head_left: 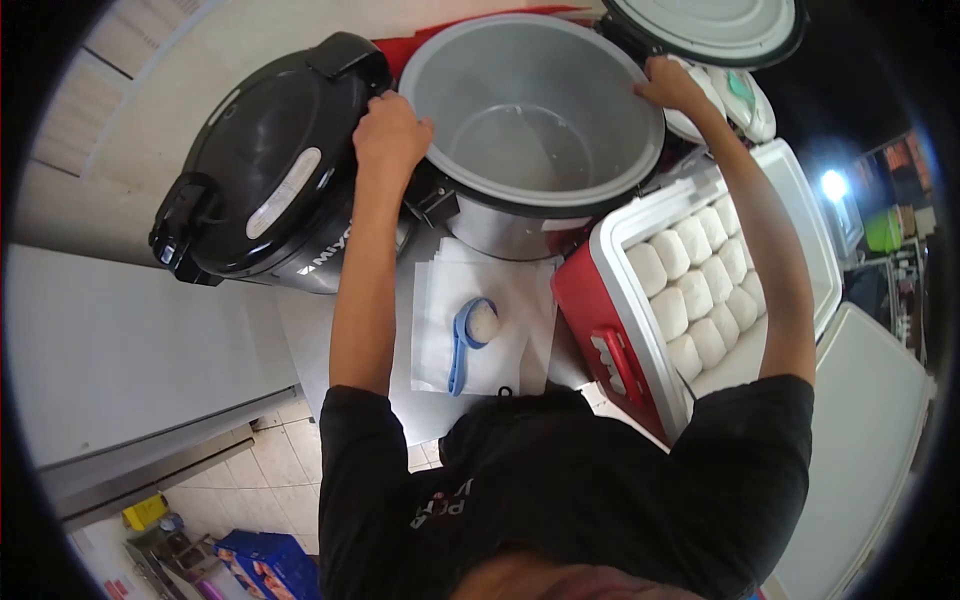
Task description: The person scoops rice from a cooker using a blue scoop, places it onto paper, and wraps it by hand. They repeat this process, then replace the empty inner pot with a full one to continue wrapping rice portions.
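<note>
A large open rice cooker with a grey inner pot [530, 150] stands at the back centre; a few white grains lie on its bottom. My left hand [390, 140] is closed at the pot's left rim. On the right rim, my right hand [672, 85] is closed with fingers bent over the edge. How far the fingers reach round the rim is partly hidden. In front of the cooker, a blue scoop [459, 350] with white rice [483, 323] in its bowl rests on white paper sheets [520, 365].
A black lidded rice cooker [270, 160] stands left. At right, an open red cooler [590, 310] holds several rows of white rounded packets [690, 295]; its white lid [850, 450] hangs open. A round lid [710, 25] stands raised behind the pot. A blue bag [265, 565] lies below left.
</note>
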`<act>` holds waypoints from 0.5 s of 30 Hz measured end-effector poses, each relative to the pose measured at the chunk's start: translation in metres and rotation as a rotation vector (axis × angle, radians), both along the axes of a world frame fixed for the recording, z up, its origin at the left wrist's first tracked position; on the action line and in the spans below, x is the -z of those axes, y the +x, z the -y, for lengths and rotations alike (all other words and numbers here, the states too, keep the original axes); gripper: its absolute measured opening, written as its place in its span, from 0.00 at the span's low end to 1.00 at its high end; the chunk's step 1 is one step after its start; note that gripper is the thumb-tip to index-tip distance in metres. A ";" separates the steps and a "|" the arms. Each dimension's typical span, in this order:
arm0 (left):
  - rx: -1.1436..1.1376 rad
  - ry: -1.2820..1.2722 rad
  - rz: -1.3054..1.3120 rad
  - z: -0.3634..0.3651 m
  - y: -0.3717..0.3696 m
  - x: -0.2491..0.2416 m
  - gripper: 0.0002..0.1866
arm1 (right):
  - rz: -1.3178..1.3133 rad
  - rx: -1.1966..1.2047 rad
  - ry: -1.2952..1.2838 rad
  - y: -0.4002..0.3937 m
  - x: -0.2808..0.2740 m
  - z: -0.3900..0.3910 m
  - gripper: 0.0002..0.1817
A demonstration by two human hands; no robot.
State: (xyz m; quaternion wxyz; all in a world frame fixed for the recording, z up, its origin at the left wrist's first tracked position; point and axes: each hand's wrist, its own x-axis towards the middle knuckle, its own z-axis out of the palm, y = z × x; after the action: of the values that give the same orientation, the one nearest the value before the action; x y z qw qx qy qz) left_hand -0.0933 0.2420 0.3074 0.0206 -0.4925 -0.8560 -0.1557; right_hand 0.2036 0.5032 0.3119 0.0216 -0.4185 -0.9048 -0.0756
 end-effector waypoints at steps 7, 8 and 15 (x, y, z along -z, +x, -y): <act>-0.031 -0.024 0.105 -0.013 -0.007 -0.006 0.20 | -0.149 0.192 -0.341 0.001 0.001 -0.006 0.29; -0.078 0.018 0.241 -0.014 -0.007 -0.011 0.22 | -0.332 0.251 -0.444 0.002 0.001 -0.002 0.29; 0.002 0.533 1.215 -0.005 -0.027 -0.024 0.20 | -0.802 0.118 -0.532 0.007 -0.041 -0.009 0.24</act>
State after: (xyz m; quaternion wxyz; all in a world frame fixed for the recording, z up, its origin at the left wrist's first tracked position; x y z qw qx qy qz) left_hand -0.1207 0.2467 0.3312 -0.3450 -0.2961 -0.6470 -0.6121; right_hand 0.2102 0.5117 0.3532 0.2568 -0.4561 -0.7879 0.3245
